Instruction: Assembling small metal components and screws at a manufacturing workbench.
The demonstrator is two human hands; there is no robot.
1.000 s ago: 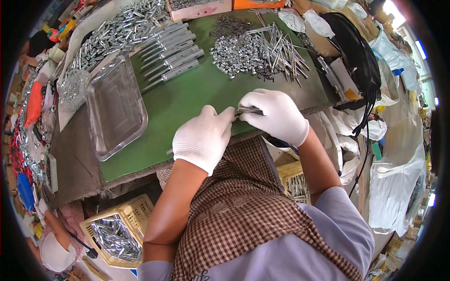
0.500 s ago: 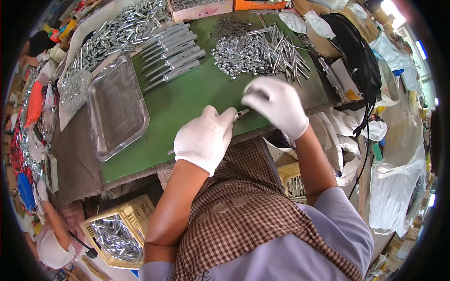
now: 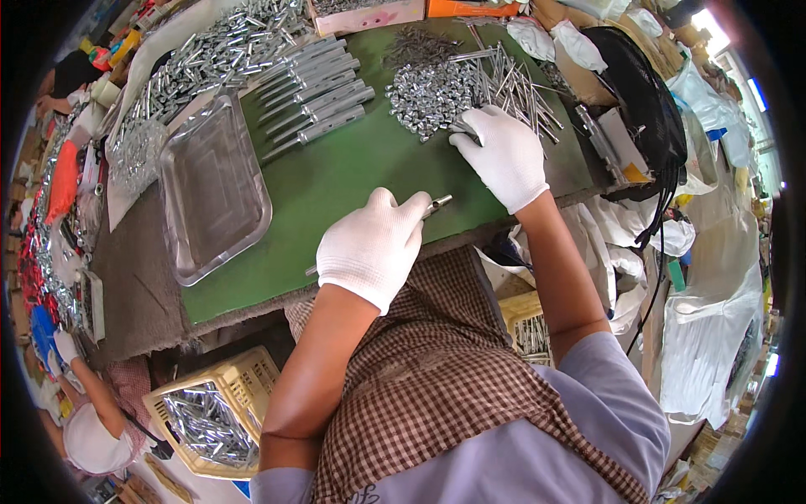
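Observation:
My left hand [image 3: 369, 252], in a white knit glove, is closed around a shiny metal tube [image 3: 438, 204]. The tube's holed end sticks out past thumb and forefinger, and a thin rod end shows at the wrist side. My right hand [image 3: 504, 155], gloved too, has its fingertips at the near right edge of a heap of small metal pieces [image 3: 424, 99]. Its fingers are drawn together, and what they pinch is too small to make out. Long thin metal rods [image 3: 525, 97] lie just beyond that hand. Several finished-looking tubes with rods [image 3: 319, 109] lie in a row.
A metal tray [image 3: 214, 193] sits left on the green work surface [image 3: 353, 168]. Loose tubes [image 3: 201, 67] are heaped behind it; dark thin pieces [image 3: 420, 44] lie at the back. Below stands a yellow basket of tubes [image 3: 243, 386]. Another person's hand [image 3: 65, 344] shows far left.
My right hand has moved away from the tube's end, forward and right to the heap of small pieces. My left hand keeps its hold on the tube, almost unmoved.

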